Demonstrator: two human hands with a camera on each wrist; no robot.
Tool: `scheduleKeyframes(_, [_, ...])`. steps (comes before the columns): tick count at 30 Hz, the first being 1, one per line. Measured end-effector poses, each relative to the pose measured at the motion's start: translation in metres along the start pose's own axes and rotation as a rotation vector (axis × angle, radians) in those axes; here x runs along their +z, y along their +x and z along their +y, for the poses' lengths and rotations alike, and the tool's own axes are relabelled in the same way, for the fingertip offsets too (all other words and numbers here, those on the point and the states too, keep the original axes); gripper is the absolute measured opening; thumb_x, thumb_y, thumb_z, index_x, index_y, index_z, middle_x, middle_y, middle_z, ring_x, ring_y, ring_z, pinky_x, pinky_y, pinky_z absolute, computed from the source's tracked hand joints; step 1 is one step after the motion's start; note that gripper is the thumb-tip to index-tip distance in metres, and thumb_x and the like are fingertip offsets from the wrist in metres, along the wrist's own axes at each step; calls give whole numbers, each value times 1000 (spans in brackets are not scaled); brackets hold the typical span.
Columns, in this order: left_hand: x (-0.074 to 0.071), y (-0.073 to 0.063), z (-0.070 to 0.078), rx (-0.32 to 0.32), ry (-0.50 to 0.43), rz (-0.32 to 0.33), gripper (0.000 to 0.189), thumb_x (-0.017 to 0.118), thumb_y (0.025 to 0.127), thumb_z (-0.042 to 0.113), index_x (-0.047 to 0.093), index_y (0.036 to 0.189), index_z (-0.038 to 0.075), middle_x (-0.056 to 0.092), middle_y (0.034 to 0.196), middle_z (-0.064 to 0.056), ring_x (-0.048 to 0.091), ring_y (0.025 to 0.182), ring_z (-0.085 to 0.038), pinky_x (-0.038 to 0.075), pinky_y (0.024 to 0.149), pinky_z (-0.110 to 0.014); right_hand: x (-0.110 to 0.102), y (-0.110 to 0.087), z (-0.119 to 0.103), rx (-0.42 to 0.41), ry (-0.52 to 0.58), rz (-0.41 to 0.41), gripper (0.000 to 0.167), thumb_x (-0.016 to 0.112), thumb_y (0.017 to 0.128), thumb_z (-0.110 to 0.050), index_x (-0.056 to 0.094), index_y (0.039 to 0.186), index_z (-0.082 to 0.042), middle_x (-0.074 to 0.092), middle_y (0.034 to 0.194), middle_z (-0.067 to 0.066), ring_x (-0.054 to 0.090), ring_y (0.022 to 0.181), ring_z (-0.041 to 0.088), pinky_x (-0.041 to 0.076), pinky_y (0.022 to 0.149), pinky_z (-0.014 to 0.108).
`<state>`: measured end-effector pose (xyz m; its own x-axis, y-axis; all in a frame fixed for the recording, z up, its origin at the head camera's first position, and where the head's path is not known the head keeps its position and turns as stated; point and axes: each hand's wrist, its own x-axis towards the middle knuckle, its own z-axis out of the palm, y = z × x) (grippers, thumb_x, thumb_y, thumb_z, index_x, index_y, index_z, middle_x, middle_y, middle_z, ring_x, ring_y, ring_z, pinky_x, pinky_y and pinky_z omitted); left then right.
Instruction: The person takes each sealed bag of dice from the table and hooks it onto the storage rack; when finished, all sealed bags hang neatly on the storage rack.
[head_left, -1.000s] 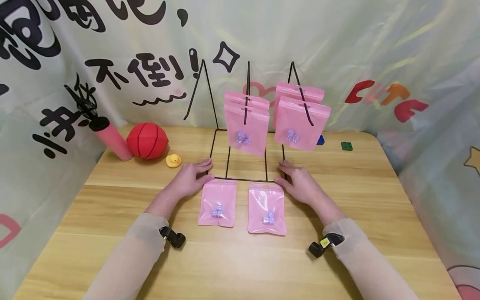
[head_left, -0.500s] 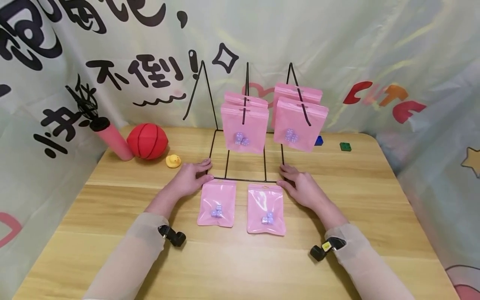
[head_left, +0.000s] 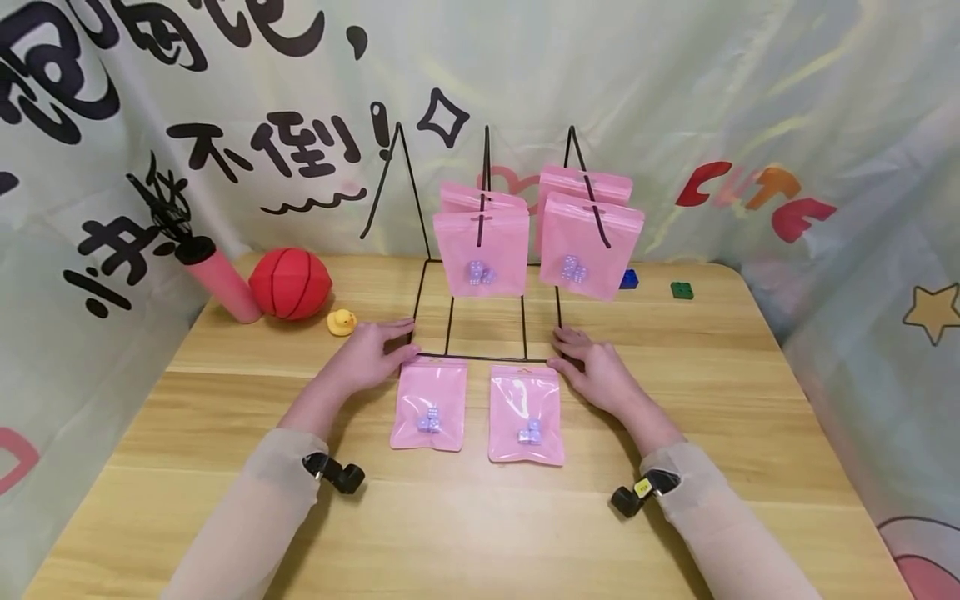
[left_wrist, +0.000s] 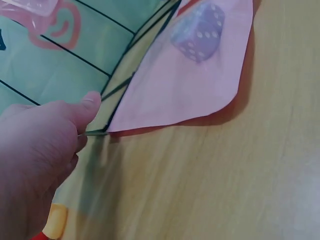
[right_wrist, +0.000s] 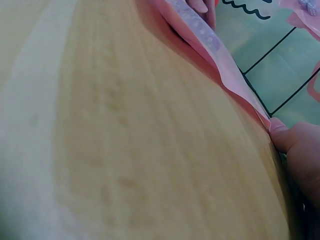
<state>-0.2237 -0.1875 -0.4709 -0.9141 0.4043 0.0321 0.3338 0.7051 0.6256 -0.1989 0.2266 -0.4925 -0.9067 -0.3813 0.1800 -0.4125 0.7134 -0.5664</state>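
Observation:
A black wire display rack (head_left: 487, 358) stands on the table, its three hooks rising at the back. My left hand (head_left: 367, 354) holds its front left corner; in the left wrist view the thumb (left_wrist: 90, 105) lies over the wire, with the other fingers curled below. At the front right corner, my right hand (head_left: 596, 371) holds the frame, its thumb (right_wrist: 277, 131) beside a bag's edge. Pink zip bags hang from the middle hook (head_left: 480, 242) and right hook (head_left: 592, 196). Two more bags, the left one (head_left: 420, 387) and right one (head_left: 525, 396), lie flat before the rack with dice inside.
A yellow rubber duck (head_left: 342, 322), a red ball (head_left: 290, 283) and a pink vase (head_left: 225, 283) with black stems stand at the left. Green (head_left: 682, 290) and blue (head_left: 628, 279) blocks lie behind on the right. A printed cloth (head_left: 675, 83) hangs behind the table.
The front bag on the middle hook has swung slightly, its lower edge now more level. The head view has shifted a little. Both hands stay at the rack's corners.

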Motion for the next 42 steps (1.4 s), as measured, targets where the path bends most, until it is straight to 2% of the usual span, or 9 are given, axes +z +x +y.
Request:
scheduleKeyframes(2, [-1,-3,1,12,-11,14,54,71,104,36,63,147,4,56,153,-13,68,113,-38,48,111,-48,0,0,1,8,0,-2,46,72,104,-26,65,140,2,54,153,17,46,144,43,37,119,57])
scheduleKeyframes(6, [-1,-13,2,30,-38,50,53,71,104,38,66,142,1,62,147,-14,53,142,-35,39,120,-52,0,-1,2,25,2,-7,47,72,104,-27,65,141,2,54,154,16,46,145,42,37,119,56])
scheduleKeyframes(13, [4,-35,8,19,-80,148,41,77,101,27,73,130,-1,72,131,-17,68,122,-36,53,107,-53,0,0,1,14,15,-2,46,73,104,-26,65,140,2,54,153,16,47,144,42,38,118,56])
scheduleKeyframes(17, [7,-44,16,-49,-119,168,35,79,98,20,76,125,-2,77,118,-15,75,106,-31,59,96,-50,0,0,2,13,19,1,45,73,103,-25,66,138,2,55,152,16,48,143,41,39,118,56])
scheduleKeyframes(25, [10,-54,32,-238,-194,154,31,81,96,22,79,118,0,79,109,-12,75,100,-27,61,92,-47,-3,1,0,15,30,-5,44,75,102,-23,67,136,4,57,151,17,49,143,39,40,117,56])
scheduleKeyframes(29, [9,-57,38,-341,-225,120,34,82,95,26,79,117,0,79,102,-9,74,93,-23,61,85,-42,-3,1,-1,26,38,-13,45,74,102,-24,67,137,3,56,151,16,48,144,38,39,118,56])
scheduleKeyframes(34, [10,-57,44,-457,-352,68,38,84,93,23,75,118,-4,78,94,-10,74,78,-20,63,71,-35,-3,0,2,24,42,-10,44,74,103,-24,67,137,3,57,151,16,48,144,37,39,118,55])
scheduleKeyframes(39, [13,-54,45,-506,-380,89,27,83,93,15,76,111,-4,79,93,-11,75,78,-19,62,69,-32,-3,0,2,29,36,-12,45,73,103,-25,67,138,2,56,152,15,47,145,36,38,119,54])
scheduleKeyframes(42, [15,-53,44,-497,-380,97,22,82,94,13,78,109,-2,79,93,-10,74,82,-19,61,70,-30,-3,0,1,27,41,-10,44,74,103,-24,67,138,3,56,152,15,47,145,36,39,118,54])
